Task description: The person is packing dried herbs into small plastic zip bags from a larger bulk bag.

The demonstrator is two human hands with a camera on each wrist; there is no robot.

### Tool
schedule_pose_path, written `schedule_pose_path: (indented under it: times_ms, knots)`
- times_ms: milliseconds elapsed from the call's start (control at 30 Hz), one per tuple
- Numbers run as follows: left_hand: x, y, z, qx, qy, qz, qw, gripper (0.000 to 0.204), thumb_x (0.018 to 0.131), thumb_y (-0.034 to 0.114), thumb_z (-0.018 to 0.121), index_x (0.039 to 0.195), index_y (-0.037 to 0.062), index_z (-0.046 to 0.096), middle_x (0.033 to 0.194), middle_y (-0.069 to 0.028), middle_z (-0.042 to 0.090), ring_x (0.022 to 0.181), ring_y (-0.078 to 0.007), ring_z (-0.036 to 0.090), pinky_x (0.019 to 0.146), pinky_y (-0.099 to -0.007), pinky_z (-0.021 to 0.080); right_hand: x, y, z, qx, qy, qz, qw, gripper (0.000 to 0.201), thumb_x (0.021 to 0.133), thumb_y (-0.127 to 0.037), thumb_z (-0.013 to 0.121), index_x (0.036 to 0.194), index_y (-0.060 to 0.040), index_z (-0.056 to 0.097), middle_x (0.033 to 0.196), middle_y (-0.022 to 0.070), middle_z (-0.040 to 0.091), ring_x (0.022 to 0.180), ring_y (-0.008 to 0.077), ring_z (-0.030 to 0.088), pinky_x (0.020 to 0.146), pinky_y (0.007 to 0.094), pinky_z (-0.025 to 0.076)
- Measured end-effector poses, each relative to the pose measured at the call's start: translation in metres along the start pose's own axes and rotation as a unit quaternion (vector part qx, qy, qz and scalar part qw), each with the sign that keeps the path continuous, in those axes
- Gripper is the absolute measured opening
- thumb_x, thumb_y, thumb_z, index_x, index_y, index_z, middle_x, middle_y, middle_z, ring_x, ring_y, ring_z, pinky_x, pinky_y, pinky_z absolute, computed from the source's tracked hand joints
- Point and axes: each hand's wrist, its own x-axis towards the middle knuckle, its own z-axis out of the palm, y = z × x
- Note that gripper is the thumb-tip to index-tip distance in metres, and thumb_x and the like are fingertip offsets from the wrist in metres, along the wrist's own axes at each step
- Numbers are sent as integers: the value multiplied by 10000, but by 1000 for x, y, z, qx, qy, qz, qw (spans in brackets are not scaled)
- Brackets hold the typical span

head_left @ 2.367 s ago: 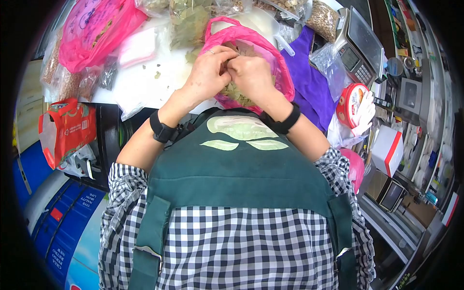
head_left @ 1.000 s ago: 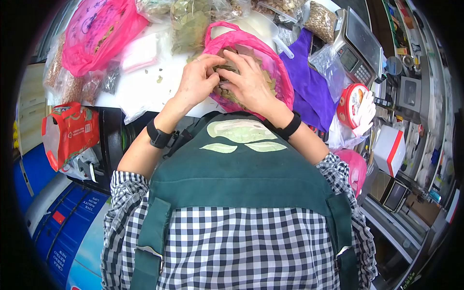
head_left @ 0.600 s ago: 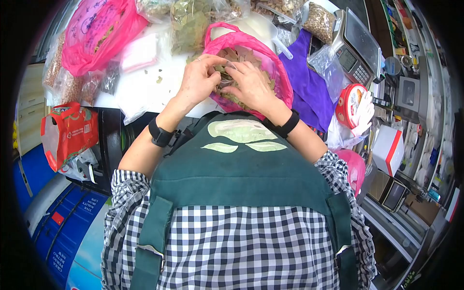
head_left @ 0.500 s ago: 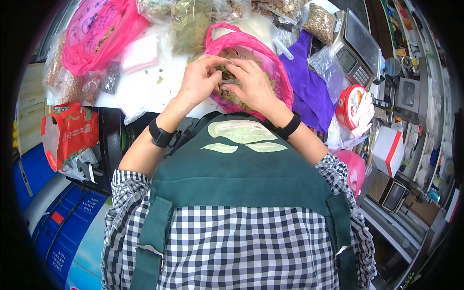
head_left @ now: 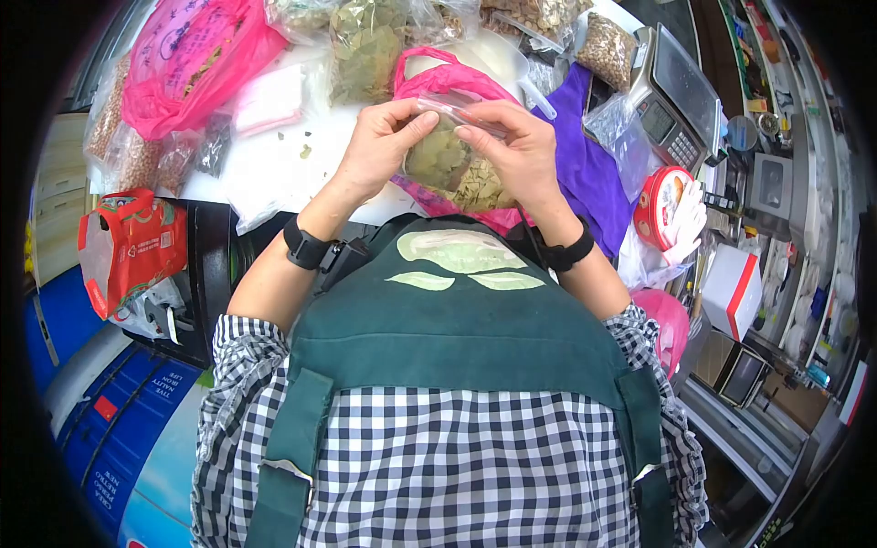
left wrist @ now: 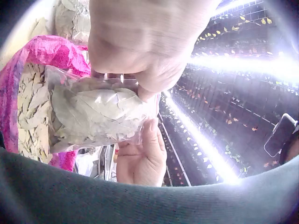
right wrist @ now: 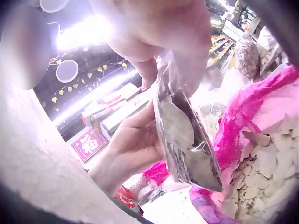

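Both hands hold up a clear plastic bag of dried leaves (head_left: 438,157) by its top edge. The left hand (head_left: 379,146) pinches the top left corner between thumb and fingers, and the right hand (head_left: 521,146) pinches the top right part. In the left wrist view the filled bag (left wrist: 93,114) hangs below the near hand (left wrist: 140,42). The right wrist view shows the bag (right wrist: 187,140) from its side. Behind and under it stands an open pink bag (head_left: 512,217) with loose dried leaves (head_left: 481,187) inside.
Another pink bag (head_left: 187,68) lies at the upper left, beside white packets (head_left: 268,99). Filled clear bags (head_left: 367,55) line the back. To the right are a purple cloth (head_left: 585,155), a scale (head_left: 671,100) and a red round tin (head_left: 660,208).
The hands have come up out of the pink bag with the clear bag of leaves between them. The right hand has shifted to the right, away from the left one.
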Motion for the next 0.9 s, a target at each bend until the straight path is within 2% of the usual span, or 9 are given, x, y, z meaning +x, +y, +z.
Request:
schedule_pose_path:
  times_ms: [67, 167, 267, 333, 467, 667, 733, 867, 900]
  knots:
    - [1, 3, 5, -36, 19, -10, 999, 202, 963, 175, 646, 1079, 20, 705, 874, 53, 648, 800, -18, 520, 707, -204, 446, 3, -5, -2, 42, 11, 24, 999, 106, 834, -21, 745, 930, 23, 731, 936, 89, 707, 886, 129, 647, 767, 257, 516]
    - [1, 9, 9, -44, 17, -1, 999, 207, 986, 174, 613, 1064, 6, 704, 882, 46, 656, 799, -19, 528, 703, -198, 446, 5, -11, -6, -18, 13, -27, 999, 94, 823, -71, 758, 844, 15, 726, 908, 73, 704, 803, 128, 652, 730, 267, 519]
    - [1, 15, 9, -40, 33, -8, 999, 209, 989, 179, 608, 1058, 8, 706, 876, 48, 654, 789, -20, 528, 689, -194, 438, 6, -15, -6, -30, 2, 1, 1000, 108, 833, -74, 753, 826, 27, 715, 880, 64, 703, 782, 116, 643, 726, 265, 515]
    - [2, 12, 11, -6, 51, 22, 998, 208, 993, 178, 600, 1041, 5, 705, 856, 53, 650, 770, -19, 522, 667, -191, 427, 5, -15, -7, -10, 30, 48, 998, 114, 842, -77, 749, 857, 28, 708, 843, 48, 696, 759, 107, 633, 705, 250, 506]
    - [2, 21, 14, 9, 42, 27, 999, 190, 989, 162, 603, 1034, -2, 687, 836, 46, 646, 749, -18, 512, 658, -191, 420, 7, -20, 3, 39, 68, 62, 995, 112, 856, -77, 741, 904, 17, 704, 803, 27, 679, 730, 82, 610, 665, 228, 487]
    - [1, 32, 18, 45, 74, 46, 995, 135, 970, 119, 623, 1025, -1, 652, 825, 15, 659, 736, -24, 530, 662, -193, 427, 9, -32, 4, 59, 31, 87, 994, 110, 857, -74, 746, 913, 7, 697, 789, 3, 649, 702, 53, 573, 614, 216, 458]
    - [3, 31, 24, 68, 97, 121, 985, 125, 960, 115, 637, 1003, -2, 651, 801, 13, 652, 733, -32, 536, 664, -195, 433, 9, -36, 5, 18, 30, 47, 998, 78, 878, -49, 724, 927, 2, 693, 841, -10, 631, 738, 47, 562, 658, 203, 456]
    - [2, 32, 23, 69, 97, 139, 983, 117, 950, 112, 649, 972, -3, 652, 771, 16, 629, 716, -40, 528, 652, -201, 438, 12, -42, 9, -47, 42, -3, 998, 111, 855, -68, 737, 892, 23, 684, 781, 13, 608, 674, 66, 557, 588, 225, 439]
    - [0, 35, 20, 99, 81, 131, 983, 117, 966, 104, 630, 1001, -7, 641, 841, 11, 635, 772, -41, 548, 694, -193, 442, 12, -43, 9, -38, 41, -3, 998, 114, 851, -68, 738, 887, 24, 682, 773, 19, 608, 670, 70, 557, 584, 228, 438]
